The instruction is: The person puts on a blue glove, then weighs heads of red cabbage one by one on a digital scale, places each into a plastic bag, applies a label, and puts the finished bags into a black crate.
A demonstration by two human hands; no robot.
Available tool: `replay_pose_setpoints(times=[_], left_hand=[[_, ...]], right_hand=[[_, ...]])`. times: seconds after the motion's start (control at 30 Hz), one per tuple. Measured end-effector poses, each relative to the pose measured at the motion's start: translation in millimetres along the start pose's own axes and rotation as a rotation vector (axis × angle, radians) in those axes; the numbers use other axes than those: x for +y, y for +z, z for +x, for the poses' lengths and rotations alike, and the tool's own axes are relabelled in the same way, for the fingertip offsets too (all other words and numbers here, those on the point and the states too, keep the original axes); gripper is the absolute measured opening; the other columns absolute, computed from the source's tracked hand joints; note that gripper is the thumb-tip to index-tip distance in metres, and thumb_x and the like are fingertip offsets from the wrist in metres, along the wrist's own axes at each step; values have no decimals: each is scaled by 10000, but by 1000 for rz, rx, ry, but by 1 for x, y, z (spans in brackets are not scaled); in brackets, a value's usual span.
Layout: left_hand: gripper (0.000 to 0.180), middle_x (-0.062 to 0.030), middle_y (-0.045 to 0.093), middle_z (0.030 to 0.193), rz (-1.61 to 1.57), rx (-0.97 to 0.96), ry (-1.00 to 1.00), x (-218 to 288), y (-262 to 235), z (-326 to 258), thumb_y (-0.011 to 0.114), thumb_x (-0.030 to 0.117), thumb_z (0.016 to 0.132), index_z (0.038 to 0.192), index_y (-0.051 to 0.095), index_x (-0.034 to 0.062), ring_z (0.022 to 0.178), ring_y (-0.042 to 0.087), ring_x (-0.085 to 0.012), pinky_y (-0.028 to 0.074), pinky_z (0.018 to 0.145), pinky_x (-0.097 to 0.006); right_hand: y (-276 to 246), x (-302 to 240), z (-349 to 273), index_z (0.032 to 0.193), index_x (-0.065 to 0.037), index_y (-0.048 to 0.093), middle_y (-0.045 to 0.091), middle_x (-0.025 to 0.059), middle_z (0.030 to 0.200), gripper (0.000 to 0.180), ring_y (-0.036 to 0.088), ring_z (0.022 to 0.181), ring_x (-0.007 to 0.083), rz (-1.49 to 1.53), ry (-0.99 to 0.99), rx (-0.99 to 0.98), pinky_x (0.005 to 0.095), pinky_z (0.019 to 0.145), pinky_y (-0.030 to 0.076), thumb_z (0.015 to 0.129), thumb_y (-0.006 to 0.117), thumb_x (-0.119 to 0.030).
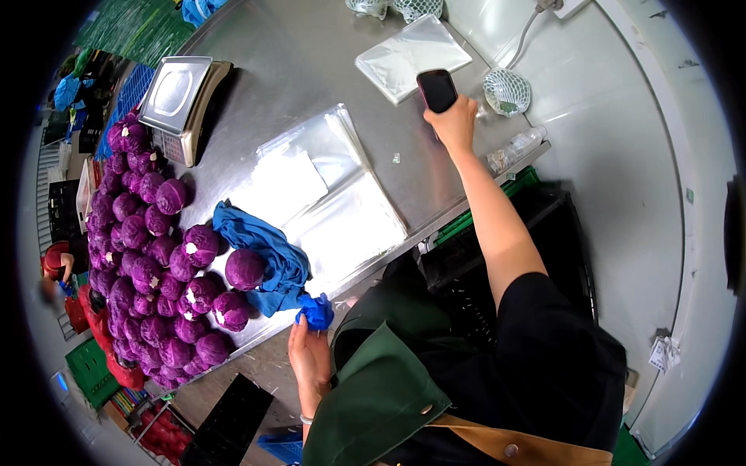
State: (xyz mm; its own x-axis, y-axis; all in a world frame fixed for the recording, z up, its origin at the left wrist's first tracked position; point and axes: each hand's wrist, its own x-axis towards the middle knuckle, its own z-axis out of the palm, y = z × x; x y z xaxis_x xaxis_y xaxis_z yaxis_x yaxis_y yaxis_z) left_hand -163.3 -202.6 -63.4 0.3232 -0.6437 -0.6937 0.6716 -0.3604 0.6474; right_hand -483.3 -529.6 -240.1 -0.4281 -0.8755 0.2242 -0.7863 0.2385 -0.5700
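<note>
My right hand (457,123) is stretched far across the steel table, its fingers closed around the lower end of a dark smartphone (437,90). The phone is beside a stack of clear plastic bags (412,58). At the near table edge, my left hand (309,356) pinches a crumpled bright blue glove-like piece (315,311); its exact kind is hard to make out. Next to it a darker blue cloth (268,252) lies bunched on the table. One purple cabbage (245,269) rests against this cloth.
A large heap of purple cabbages (148,233) covers the table's left side, by a weighing scale (179,105). Flat clear bags (342,202) lie mid-table. Right are a net-wrapped item (507,92), a plastic bottle (517,149) and a black crate (571,233). A person (58,260) is far left.
</note>
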Motion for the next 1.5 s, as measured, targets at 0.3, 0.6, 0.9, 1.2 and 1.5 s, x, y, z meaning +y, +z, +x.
replay_pose_setpoints(times=[0.3, 0.6, 0.9, 1.2, 1.5], left_hand=[[142, -97, 637, 1081, 164, -121, 336, 9, 34, 26, 526, 59, 951, 1042, 614, -4, 1021, 590, -195, 414, 998, -390], [87, -29, 625, 930, 234, -124, 254, 5, 62, 39, 565, 110, 950, 971, 596, 31, 831, 583, -89, 475, 756, -248], [100, -73, 662, 943, 266, -16, 369, 32, 33, 33, 582, 118, 939, 971, 612, 28, 839, 634, -133, 514, 769, -262], [609, -111, 485, 1302, 615, -14, 850, 71, 31, 31, 692, 193, 857, 1347, 392, -8, 1174, 479, -205, 367, 993, -317], [103, 10, 612, 778, 787, -93, 467, 47, 35, 14, 697, 31, 832, 891, 633, -25, 707, 516, -54, 419, 641, -205]], right_hand=[[-16, -68, 12, 1078, 17, 547, 538, 187, 1108, 577, 516, 1050, 352, -10, -285, -71, 445, 902, 424, 649, 799, -275], [-112, -158, -203, 1027, -46, 561, 601, 131, 995, 325, 621, 875, 293, 959, -622, -966, 361, 704, 508, 786, 718, -199], [-139, -163, -177, 789, -13, 639, 641, 97, 677, 162, 600, 565, 201, 1083, -299, -841, 281, 515, 437, 799, 736, -143], [-138, -172, -157, 918, -7, 598, 622, 97, 922, 185, 622, 875, 241, 1129, -467, -685, 319, 757, 491, 755, 637, 72], [-140, -177, -164, 903, 1, 623, 647, 56, 796, 115, 604, 721, 108, 1222, 30, -1168, 242, 639, 474, 810, 681, -31]])
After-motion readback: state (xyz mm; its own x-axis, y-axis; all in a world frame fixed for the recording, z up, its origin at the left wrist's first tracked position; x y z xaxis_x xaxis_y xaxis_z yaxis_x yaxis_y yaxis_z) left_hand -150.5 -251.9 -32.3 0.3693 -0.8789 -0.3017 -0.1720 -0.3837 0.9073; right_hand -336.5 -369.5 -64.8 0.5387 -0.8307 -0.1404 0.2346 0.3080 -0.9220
